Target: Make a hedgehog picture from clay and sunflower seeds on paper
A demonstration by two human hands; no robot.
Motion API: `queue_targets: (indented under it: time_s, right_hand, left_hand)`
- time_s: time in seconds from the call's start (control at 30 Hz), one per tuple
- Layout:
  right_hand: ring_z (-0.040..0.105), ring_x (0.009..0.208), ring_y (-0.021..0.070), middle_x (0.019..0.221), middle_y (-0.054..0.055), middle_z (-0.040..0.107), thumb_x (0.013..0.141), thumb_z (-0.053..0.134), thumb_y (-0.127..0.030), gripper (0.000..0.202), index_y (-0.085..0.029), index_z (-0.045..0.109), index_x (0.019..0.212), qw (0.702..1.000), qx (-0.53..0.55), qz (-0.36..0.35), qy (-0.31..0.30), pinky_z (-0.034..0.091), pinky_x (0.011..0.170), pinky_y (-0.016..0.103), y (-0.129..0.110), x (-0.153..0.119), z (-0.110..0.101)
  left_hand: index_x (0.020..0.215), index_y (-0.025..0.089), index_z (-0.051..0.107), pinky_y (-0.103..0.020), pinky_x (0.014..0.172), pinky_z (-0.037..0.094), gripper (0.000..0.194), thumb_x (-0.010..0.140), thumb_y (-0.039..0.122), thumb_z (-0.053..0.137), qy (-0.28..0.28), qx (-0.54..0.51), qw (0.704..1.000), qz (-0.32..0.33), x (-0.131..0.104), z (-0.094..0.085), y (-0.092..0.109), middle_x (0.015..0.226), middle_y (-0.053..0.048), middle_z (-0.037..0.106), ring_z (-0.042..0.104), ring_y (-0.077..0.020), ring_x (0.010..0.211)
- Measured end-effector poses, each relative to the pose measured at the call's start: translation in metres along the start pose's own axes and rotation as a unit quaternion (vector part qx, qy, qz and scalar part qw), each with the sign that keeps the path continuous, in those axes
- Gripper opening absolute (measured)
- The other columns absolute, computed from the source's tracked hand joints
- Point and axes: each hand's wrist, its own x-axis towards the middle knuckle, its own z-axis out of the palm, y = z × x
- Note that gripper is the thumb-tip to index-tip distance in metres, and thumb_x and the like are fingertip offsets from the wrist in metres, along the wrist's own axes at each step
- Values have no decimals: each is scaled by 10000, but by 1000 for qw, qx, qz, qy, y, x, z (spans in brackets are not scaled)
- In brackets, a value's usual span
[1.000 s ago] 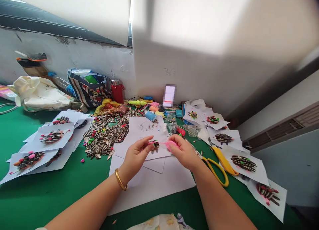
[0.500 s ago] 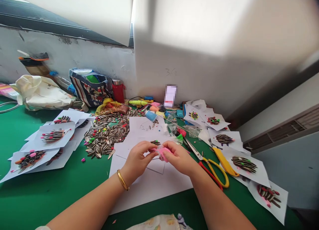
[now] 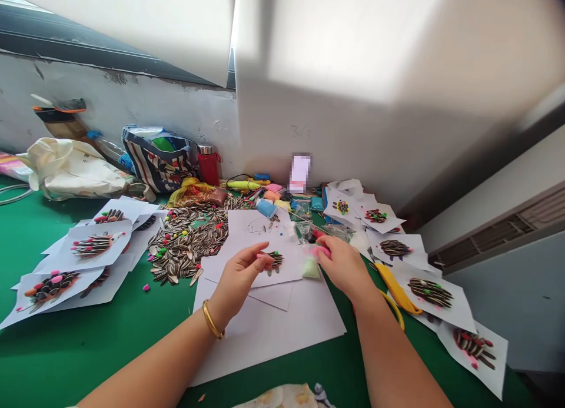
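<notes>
Faint handwriting on the wall (image 3: 397,149) above the worktop (image 3: 53,349) seems to begin with a 3; the remaining strokes are unclear. Below it, a pale panel (image 3: 301,171) is pixelated, so its text cannot be read, and the small dark print on the cream bag (image 3: 75,169) is too small to make out. Over the white sheets in the middle, the left hand's (image 3: 236,281) grip is pinched on a small pink piece (image 3: 264,256), beside a seed figure (image 3: 276,259) on the paper. The right hand's (image 3: 346,268) grip is closed on a pink packet (image 3: 323,251), with a pale green packet (image 3: 311,269) just below its fingers. Farther back on the same paper is a drawn outline (image 3: 253,226). Loose striped seeds (image 3: 185,243) are heaped to the left, and finished seed pictures (image 3: 430,290) lie at both sides.
</notes>
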Motion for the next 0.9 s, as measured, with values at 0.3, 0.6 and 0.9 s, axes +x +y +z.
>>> queue_targets:
  time_s: [0.3,0.6,0.9]
  right_hand:
    - [554,1104,282,1174,95,644,849,465,-137,322,-220,664,1088,993,12,-76,95,397,924,439,-13,-8,11]
    - [581,983,235,1022,81,648,927,578,-296,229,-245,654,1138,949,212,-228,56,477,861,393,-62,-35,23]
    - [576,855,196,878,43,625,917,624,-274,178,-283,710,1072,930,257,-256,55,471,774,359,-66,-41,34]
  left_hand:
    - [985,150,712,-269,744,510,323,778,389,778,-16,-180,979,-98,-1,4,4,778,-41,705,638,-124,734]
    - [781,158,688,-230,617,442,264,802,414,745,-79,-112,987,-83,-4,4,1,665,0,612,536,-96,617]
    - [865,149,738,-295,762,452,306,806,449,728,-162,-51,984,-55,-7,2,-6,837,-57,659,571,-167,800]
